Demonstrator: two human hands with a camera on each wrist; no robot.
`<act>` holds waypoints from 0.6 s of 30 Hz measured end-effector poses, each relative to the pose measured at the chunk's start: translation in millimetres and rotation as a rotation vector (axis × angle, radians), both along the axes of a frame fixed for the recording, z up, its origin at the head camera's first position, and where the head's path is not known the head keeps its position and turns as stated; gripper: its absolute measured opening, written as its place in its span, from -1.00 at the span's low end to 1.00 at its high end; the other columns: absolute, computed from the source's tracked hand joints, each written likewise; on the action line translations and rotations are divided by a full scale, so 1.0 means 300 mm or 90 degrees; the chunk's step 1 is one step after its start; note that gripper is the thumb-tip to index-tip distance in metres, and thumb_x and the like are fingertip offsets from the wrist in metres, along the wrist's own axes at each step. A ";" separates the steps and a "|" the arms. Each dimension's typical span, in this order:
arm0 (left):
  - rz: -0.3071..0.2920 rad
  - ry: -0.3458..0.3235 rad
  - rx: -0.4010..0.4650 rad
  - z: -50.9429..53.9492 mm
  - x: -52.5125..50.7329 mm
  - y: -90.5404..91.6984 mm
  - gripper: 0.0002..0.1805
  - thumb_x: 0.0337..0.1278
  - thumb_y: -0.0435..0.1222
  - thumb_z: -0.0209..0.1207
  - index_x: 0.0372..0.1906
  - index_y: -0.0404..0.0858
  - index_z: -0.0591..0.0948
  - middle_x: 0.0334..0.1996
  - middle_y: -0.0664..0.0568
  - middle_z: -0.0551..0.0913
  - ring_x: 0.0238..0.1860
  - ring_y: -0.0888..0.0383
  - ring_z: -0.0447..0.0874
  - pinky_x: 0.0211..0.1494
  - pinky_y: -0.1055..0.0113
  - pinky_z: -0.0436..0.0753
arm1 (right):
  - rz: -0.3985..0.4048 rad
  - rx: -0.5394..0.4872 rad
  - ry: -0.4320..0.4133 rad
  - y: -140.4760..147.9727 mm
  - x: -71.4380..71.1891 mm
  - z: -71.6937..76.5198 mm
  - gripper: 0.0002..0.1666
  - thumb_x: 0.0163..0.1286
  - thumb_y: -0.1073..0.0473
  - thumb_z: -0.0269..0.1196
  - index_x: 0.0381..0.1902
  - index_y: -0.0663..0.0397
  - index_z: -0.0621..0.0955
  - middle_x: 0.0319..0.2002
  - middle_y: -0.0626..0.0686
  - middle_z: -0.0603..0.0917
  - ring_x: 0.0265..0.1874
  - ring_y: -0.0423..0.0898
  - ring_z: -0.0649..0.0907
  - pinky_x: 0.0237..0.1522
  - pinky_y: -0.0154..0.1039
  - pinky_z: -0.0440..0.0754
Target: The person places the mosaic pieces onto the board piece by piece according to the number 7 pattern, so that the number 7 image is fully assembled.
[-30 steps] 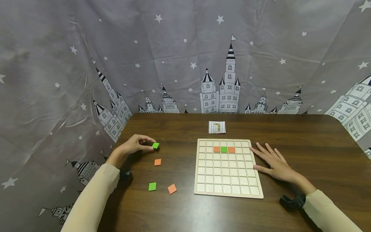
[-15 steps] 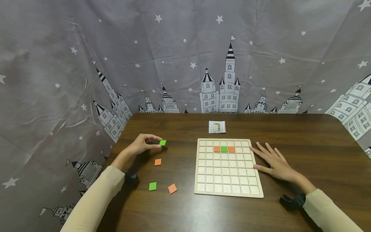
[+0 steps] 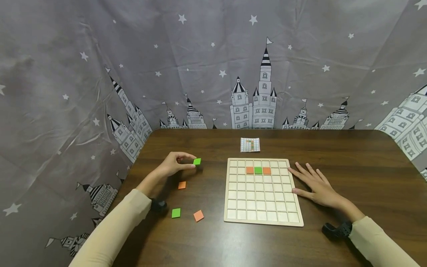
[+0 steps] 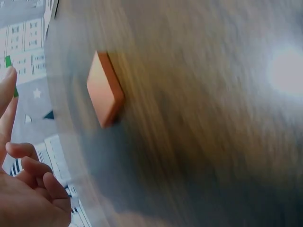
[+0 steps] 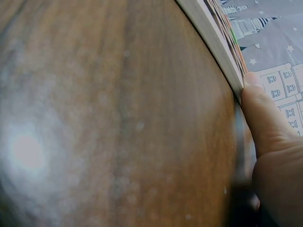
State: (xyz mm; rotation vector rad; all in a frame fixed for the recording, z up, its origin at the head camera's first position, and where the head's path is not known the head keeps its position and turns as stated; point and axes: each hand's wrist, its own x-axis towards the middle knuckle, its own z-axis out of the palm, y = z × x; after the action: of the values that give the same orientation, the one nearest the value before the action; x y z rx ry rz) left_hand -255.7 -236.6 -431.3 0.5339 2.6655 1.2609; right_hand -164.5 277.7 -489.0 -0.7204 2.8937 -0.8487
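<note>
Between thumb and fingertips, my left hand [image 3: 172,164] pinches a green square tile [image 3: 197,161] above the table, left of the board. In the left wrist view that tile [image 4: 8,61] shows only as a thin green edge. A pale wooden grid board [image 3: 260,193] lies on the table. In its second row from the far edge sit an orange tile [image 3: 250,170], a green tile [image 3: 258,170] and another orange tile [image 3: 267,170], side by side. My right hand [image 3: 317,187] lies with spread fingers at the board's right edge, its thumb touching the rim.
Loose on the table [image 3: 213,241] at left are an orange tile [image 3: 181,185], a green tile [image 3: 176,213] and another orange tile [image 3: 198,216]. A small printed grid card [image 3: 250,145] lies behind the board. A grey castle-print cloth [image 3: 200,55] hangs beyond the table.
My left hand has moved right and slightly toward the far edge, carrying the green tile. The right hand, the board and the other tiles have stayed in place.
</note>
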 end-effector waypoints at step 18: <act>-0.031 -0.033 0.035 0.003 0.026 0.186 -0.68 0.07 -0.35 0.44 -0.04 -0.34 0.74 -0.09 -0.22 0.71 -0.31 -0.07 0.34 -0.25 0.29 0.30 | 0.000 -0.007 -0.002 0.001 0.002 0.000 -0.14 0.44 -0.11 0.24 0.58 -0.17 0.17 0.55 0.29 0.03 0.48 0.41 -0.09 0.35 0.39 -0.26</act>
State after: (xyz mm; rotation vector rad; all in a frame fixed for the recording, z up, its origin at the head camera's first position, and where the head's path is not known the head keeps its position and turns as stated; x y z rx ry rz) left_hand -248.0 -180.9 -430.4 0.5613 2.5666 1.3184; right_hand -163.8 278.0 -488.9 -0.7186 2.8887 -0.8648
